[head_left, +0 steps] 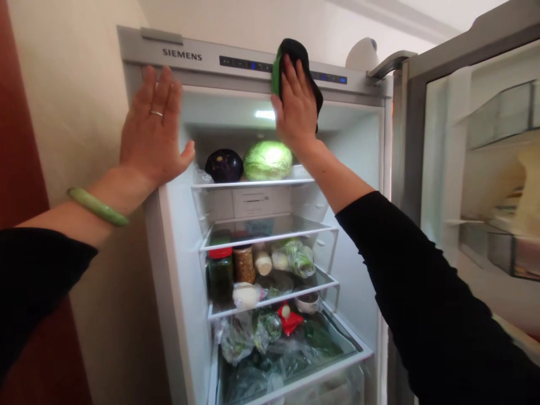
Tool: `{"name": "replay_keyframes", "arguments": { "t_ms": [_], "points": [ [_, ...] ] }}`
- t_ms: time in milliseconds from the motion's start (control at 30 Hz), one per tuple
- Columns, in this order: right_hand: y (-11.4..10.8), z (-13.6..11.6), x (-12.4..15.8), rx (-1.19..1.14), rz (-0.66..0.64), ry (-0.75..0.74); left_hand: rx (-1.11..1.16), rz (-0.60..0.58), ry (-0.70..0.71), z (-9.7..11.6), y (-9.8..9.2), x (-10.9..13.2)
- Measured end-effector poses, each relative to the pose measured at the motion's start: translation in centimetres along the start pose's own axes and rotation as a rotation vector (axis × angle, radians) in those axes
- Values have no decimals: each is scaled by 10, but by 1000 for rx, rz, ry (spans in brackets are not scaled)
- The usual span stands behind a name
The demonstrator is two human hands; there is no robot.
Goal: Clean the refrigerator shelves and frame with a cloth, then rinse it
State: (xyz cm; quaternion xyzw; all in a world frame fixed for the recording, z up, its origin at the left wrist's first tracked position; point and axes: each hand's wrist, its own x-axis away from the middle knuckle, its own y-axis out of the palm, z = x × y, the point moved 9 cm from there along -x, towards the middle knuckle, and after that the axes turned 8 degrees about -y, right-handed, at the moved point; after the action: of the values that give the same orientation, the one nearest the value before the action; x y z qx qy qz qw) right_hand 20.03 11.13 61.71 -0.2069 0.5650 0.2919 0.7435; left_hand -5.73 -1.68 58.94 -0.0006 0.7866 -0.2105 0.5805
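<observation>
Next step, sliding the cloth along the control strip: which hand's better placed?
Right, I'd say: the right hand holds the cloth against the control strip. The left hand shows no cloth, near the fridge's upper left corner.

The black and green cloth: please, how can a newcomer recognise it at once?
Find the open silver-grey refrigerator. Along its top strip runs a narrow black control panel with blue lights; the person's bare right hand lies over the black and green cloth there. Its green edge and loose, rounded outline set it apart from the straight panel.
</observation>
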Motion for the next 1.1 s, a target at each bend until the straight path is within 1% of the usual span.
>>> {"name": "replay_keyframes", "arguments": {
  "t_ms": [33, 67, 133, 167, 200, 233, 267, 300, 333, 367, 400, 433, 500, 567, 600, 667, 733, 833, 900, 967, 1000, 1100],
  "points": [
    [-2, 2, 2, -16, -13, -31, -15, -7, 6, 0, 0, 0],
    [-6, 16, 6, -28, -14, -22, -12, -10, 8, -1, 0, 0],
    [-16, 67, 21, -25, 17, 110, 31, -10, 5, -4, 1, -1],
    [-21, 97, 29, -12, 40, 196, 62, -4, -1, -6, 2, -1],
    [-25, 127, 38, 11, 69, 311, 93, 8, -10, -8, 2, -3],
    [-27, 149, 45, 14, 78, 405, 120, 25, -20, -10, 1, -4],
    [-27, 164, 50, 17, 95, 494, 139, 45, -31, -12, 0, -5],
    [-27, 170, 53, 16, 120, 565, 144, 63, -42, -14, -1, -5],
    [-25, 164, 51, 9, 145, 597, 126, 76, -50, -16, -1, -6],
    [-22, 149, 46, -3, 170, 593, 87, 78, -54, -17, -1, -6],
    [-18, 126, 38, -17, 189, 559, 39, 72, -51, -18, 0, -6],
    [-13, 96, 28, -34, 196, 494, -2, 66, -46, -18, 1, -5],
    [1, 25, 5, -66, 169, 323, -36, 90, -18, -18, 0, -3],
    [17, -45, -16, -89, 105, 155, -55, 159, 49, -14, -4, 1],
    [22, -76, -24, -103, 107, 98, -77, 211, 80, -12, -6, 4],
    [31, -127, -39, -150, 110, 20, -135, 320, 112, -7, -12, 8],
    [40, -168, -55, -202, 87, -42, -174, 409, 123, -2, -17, 12],
    [50, -217, -78, -226, -5, -144, -182, 478, 118, 4, -24, 15],
    [55, -239, -87, -222, -81, -216, -162, 518, 84, 4, -29, 18],
    [57, -253, -88, -237, -137, -324, -127, 542, 70, 5, -33, 23],
    [56, -258, -85, -257, -148, -389, -111, 533, 73, 6, -33, 26],
    [50, -258, -65, -368, -148, -561, -100, 437, 55, 9, -26, 37]
  ]
}}
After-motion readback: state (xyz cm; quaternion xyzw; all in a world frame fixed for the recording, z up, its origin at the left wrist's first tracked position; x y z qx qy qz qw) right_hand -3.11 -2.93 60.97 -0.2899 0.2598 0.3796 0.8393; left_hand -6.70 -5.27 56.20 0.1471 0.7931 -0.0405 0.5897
